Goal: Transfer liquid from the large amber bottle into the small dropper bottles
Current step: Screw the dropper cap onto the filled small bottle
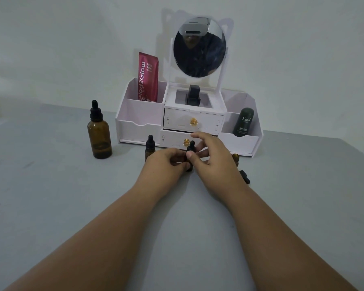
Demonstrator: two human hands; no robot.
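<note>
The large amber bottle stands capped with a black dropper top at the left, a little dark liquid at its bottom. In the middle, my left hand grips the body of a small dropper bottle standing on the table. My right hand pinches that bottle's black dropper cap. A second small capped dropper bottle stands just left of my left hand. Behind my right hand an uncapped small amber bottle is partly hidden. A loose black dropper cap lies beside it.
A white desk organizer with a round mirror and two gold-knobbed drawers stands against the wall behind the bottles. It holds a red sachet, a dark green tube and a black bottle. The grey tabletop stretches around my arms.
</note>
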